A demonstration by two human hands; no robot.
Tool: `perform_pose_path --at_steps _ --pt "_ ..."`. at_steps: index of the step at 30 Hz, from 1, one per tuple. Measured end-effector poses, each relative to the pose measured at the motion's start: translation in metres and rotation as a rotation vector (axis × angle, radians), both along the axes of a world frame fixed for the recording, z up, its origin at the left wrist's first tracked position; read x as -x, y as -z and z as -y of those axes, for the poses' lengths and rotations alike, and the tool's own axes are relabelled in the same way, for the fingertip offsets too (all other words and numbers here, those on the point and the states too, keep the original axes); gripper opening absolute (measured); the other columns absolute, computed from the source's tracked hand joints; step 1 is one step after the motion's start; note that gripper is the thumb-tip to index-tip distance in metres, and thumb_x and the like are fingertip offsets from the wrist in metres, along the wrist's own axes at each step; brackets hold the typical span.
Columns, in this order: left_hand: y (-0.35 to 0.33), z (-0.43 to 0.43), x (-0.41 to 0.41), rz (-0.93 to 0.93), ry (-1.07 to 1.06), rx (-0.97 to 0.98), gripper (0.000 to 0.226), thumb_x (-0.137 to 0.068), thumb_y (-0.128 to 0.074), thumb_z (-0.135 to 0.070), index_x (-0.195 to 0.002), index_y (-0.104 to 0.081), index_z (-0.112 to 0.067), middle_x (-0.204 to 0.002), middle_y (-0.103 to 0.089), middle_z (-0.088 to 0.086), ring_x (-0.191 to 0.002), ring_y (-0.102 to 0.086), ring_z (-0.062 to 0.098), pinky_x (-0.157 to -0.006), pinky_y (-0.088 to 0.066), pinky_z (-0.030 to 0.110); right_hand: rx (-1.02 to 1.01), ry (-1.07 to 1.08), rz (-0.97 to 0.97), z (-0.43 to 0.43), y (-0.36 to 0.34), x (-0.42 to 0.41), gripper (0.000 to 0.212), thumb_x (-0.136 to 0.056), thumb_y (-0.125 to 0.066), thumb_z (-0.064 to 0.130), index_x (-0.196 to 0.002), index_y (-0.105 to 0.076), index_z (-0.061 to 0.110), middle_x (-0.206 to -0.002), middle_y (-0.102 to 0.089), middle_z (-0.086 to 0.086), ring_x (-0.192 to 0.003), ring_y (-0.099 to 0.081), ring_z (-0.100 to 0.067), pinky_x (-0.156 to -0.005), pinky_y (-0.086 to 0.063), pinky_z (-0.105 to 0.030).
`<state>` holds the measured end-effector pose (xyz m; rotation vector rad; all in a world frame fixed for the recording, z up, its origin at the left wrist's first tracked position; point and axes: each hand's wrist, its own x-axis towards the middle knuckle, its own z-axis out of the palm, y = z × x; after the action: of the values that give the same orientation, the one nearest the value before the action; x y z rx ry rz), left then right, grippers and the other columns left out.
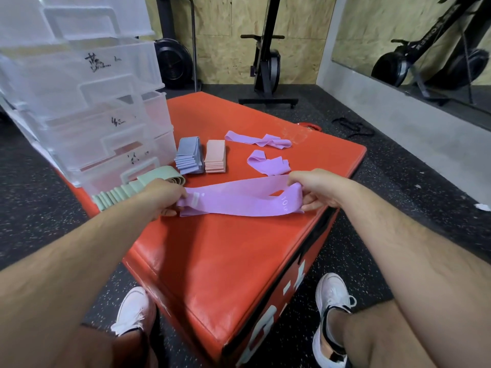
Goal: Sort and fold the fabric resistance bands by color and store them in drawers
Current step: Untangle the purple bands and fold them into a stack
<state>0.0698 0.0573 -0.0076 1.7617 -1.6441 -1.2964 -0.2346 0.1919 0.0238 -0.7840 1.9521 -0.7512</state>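
Both hands held one purple band (239, 199) stretched flat between them, low over the near half of the red padded box (225, 261). His left hand (162, 193) had its fingers curled round the end that carried a small white label, and his right hand (316, 187) pinched the looped end, beside a printed "10 LB" mark.

Two more purple bands lay loose and crumpled beyond it, one (268, 164) just behind the held band and another (257, 140) farther back. To their left sat a folded pink stack (215, 156) and, just beside it, a folded blue stack (187, 155). A row of folded green bands (132, 188) lay by his left wrist, against the foot of a clear plastic drawer unit (93, 115) with handwritten marks on its fronts, standing on the box's left edge.

His white shoes (134, 309) rested on the speckled black floor (372, 144) either side of the box corner. An exercise machine (267, 65) stood by the far wall.
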Motion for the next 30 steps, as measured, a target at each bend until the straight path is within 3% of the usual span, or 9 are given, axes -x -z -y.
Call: perform_pose_path --at_steps 3,5,8,11,14,19,24,30 --pt "0.005 0.002 -0.001 0.022 0.016 -0.02 0.006 -0.088 -0.061 -0.01 -0.087 -0.056 -0.012 -0.065 -0.058 0.007 -0.041 -0.057 0.012 -0.047 -0.046 0.021 -0.028 -0.04 0.08 0.0 0.0 0.004 0.05 -0.085 -0.07 0.048 -0.107 -0.063 0.003 -0.076 -0.072 -0.01 -0.07 -0.074 -0.027 -0.068 -0.06 -0.035" --pt "0.007 0.005 -0.002 0.029 0.019 -0.022 0.005 -0.089 -0.061 -0.011 -0.09 -0.056 -0.012 -0.067 -0.059 0.006 -0.039 -0.058 0.009 -0.043 -0.046 0.02 -0.015 -0.078 0.074 0.001 0.004 0.009 0.062 -0.079 -0.077 0.054 -0.11 -0.064 0.001 -0.094 -0.073 -0.015 -0.08 -0.076 -0.029 -0.07 -0.06 -0.034" --pt "0.009 0.008 -0.002 0.032 0.032 -0.028 0.005 -0.089 -0.06 -0.009 -0.088 -0.056 -0.012 -0.067 -0.058 0.007 -0.044 -0.057 0.011 -0.042 -0.048 0.02 0.01 -0.152 -0.036 0.002 0.012 0.012 0.04 -0.082 -0.081 0.033 -0.099 -0.071 -0.002 -0.103 -0.075 -0.021 -0.087 -0.076 -0.028 -0.076 -0.062 -0.033" --pt "0.01 0.009 -0.002 0.024 0.046 -0.045 0.009 -0.09 -0.06 -0.007 -0.084 -0.055 -0.011 -0.068 -0.057 0.007 -0.05 -0.057 0.015 -0.046 -0.05 0.022 0.041 -0.147 -0.135 0.002 0.015 0.011 0.021 -0.091 -0.073 0.02 -0.091 -0.066 0.0 -0.091 -0.073 -0.021 -0.07 -0.075 -0.02 -0.058 -0.061 -0.027" --pt "0.009 0.012 -0.004 -0.01 0.046 -0.078 0.012 -0.092 -0.059 -0.006 -0.082 -0.055 -0.011 -0.07 -0.055 0.008 -0.058 -0.056 0.019 -0.055 -0.049 0.028 0.102 -0.1 -0.205 0.001 0.012 0.011 0.021 -0.095 -0.068 0.025 -0.089 -0.06 0.007 -0.077 -0.067 -0.014 -0.048 -0.062 -0.011 -0.044 -0.05 -0.024" --pt "0.006 0.017 -0.009 -0.038 0.022 -0.138 0.013 -0.094 -0.06 -0.013 -0.084 -0.053 -0.016 -0.068 -0.049 0.003 -0.056 -0.052 0.015 -0.048 -0.042 0.022 0.117 -0.009 -0.239 0.003 0.012 0.018 0.033 -0.097 -0.061 0.039 -0.095 -0.068 0.007 -0.069 -0.064 -0.003 -0.055 -0.059 -0.014 -0.045 -0.044 -0.023" --pt "0.011 0.016 -0.011 0.039 0.055 -0.091 0.011 -0.089 -0.068 -0.017 -0.084 -0.059 -0.015 -0.067 -0.053 0.004 -0.053 -0.05 0.014 -0.05 -0.039 0.021 -0.056 -0.113 -0.401 0.0 0.019 0.014 0.04 -0.096 -0.059 0.046 -0.079 -0.06 0.011 -0.062 -0.062 -0.004 -0.043 -0.054 -0.014 -0.044 -0.04 -0.021" --pt "0.012 0.009 -0.006 0.242 0.108 0.06 0.015 -0.078 -0.071 -0.01 -0.07 -0.059 -0.009 -0.061 -0.055 0.009 -0.054 -0.049 0.019 -0.04 -0.041 0.018 -0.179 -0.14 -0.537 0.003 0.024 0.006 0.029 -0.083 -0.077 0.028 -0.072 -0.064 0.005 -0.065 -0.063 -0.01 -0.052 -0.055 -0.025 -0.05 -0.044 -0.026"
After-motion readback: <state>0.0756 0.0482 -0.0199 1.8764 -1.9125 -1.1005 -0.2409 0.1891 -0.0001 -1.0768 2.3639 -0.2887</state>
